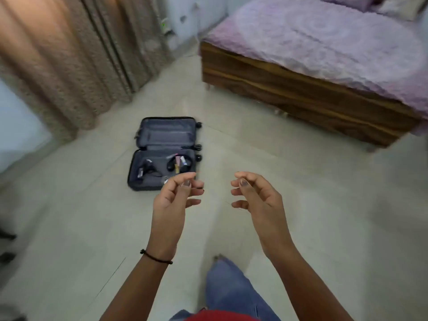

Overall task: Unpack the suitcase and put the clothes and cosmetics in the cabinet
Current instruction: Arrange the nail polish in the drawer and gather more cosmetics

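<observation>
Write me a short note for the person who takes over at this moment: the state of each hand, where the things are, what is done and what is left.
Left hand: holds nothing, fingers loosely curled, raised in front of the body.
Right hand: the same, holds nothing.
Suitcase: lies wide open on the floor, ahead and to the left, apart from the bed.
Inside, in the near half: a few small tubes and black straps. The far half looks bare.
Done: no clothes show in the suitcase.
Left: take the small tubes to the cabinet, which is not in view.
</observation>
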